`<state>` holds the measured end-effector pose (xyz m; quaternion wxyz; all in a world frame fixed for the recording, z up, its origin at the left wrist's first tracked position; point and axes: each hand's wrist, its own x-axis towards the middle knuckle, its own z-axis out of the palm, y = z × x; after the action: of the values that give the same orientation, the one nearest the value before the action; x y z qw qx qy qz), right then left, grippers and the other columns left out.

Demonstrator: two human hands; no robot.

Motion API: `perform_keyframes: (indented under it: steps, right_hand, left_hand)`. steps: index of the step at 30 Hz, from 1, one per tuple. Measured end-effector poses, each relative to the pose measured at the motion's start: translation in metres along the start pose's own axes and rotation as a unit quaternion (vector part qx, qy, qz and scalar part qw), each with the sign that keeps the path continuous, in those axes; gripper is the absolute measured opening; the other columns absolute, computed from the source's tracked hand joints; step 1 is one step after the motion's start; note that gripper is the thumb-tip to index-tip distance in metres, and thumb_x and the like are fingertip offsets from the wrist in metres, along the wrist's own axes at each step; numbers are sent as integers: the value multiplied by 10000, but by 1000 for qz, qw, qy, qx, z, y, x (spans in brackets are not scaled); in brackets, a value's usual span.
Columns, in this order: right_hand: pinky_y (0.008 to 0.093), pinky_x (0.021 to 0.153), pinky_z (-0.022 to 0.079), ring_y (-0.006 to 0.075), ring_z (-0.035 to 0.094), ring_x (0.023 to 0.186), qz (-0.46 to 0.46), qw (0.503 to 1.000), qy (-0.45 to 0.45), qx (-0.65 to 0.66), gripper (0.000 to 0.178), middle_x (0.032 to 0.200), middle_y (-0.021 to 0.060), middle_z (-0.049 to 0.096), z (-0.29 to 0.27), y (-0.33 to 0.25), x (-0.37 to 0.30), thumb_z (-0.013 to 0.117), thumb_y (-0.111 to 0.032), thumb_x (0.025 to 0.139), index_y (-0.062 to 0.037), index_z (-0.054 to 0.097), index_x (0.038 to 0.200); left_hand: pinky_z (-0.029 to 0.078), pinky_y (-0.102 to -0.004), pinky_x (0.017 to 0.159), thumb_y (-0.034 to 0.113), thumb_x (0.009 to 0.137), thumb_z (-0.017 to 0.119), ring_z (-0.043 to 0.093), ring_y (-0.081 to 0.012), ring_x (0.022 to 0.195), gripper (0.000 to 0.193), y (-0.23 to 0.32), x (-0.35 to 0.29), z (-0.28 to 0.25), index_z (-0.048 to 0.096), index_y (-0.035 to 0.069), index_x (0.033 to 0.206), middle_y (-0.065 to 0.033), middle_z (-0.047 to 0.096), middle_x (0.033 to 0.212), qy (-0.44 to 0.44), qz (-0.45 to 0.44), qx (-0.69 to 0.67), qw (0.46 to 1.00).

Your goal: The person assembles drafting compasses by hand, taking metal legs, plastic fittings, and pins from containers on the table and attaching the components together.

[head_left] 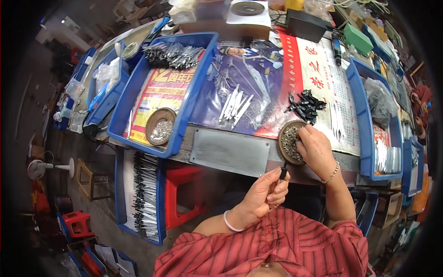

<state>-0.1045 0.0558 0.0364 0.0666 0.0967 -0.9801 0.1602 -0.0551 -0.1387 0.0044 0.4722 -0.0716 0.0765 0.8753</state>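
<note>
My left hand (pixel 260 196), in front of my chest, is closed round a small black plastic piece (pixel 283 173) that sticks up from its fingertips. My right hand (pixel 317 150) reaches over the rim of a round brown bowl (pixel 281 147) full of tiny metal parts (pixel 290 141). Its fingers are bent down into the parts, and the fingertips are hidden. Just beyond the bowl lies a loose pile of black plastic pieces (pixel 306 107). Further left, several slim silver-white metal pieces (pixel 236 107) lie on the poster-covered table top.
At left stands a blue tray (pixel 179 131) with black-and-silver parts (pixel 173 55) and a second bowl (pixel 152 125) of small bits. A grey metal plate (pixel 230 152) lies along the front edge. Another blue tray (pixel 364 152) is at right. Below are a filled blue crate (pixel 162 207) and a red stool (pixel 182 177).
</note>
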Motion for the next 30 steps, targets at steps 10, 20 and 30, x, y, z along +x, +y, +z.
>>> perform_keyframes:
  steps: [10, 20, 30]
  right_hand:
    - [422, 624, 431, 346, 554, 715, -12, 999, 22, 33, 65, 760, 146, 550, 3, 2, 6, 572, -47, 778, -20, 519, 806]
    - [410, 656, 444, 363, 556, 757, -20, 997, 14, 73, 158, 846, 169, 557, 0, 0, 7, 595, -66, 779, -12, 514, 902]
    - [413, 650, 430, 363, 545, 744, 2, 993, 36, 112, 68, 790, 163, 532, -2, 12, 5, 566, -58, 805, -5, 527, 822]
  left_hand:
    - [245, -182, 384, 304, 982, 405, 310, -33, 417, 293, -1, 2, 3, 540, 46, 961, 23, 431, 619, 20, 1, 15, 1000]
    - [241, -173, 374, 315, 978, 420, 313, -28, 409, 282, -7, 3, 2, 556, 70, 958, 25, 443, 627, 14, -17, 17, 1000]
    - [236, -176, 372, 316, 971, 443, 298, -27, 401, 278, -8, 5, 3, 557, 64, 946, 27, 435, 600, 40, -23, 17, 999]
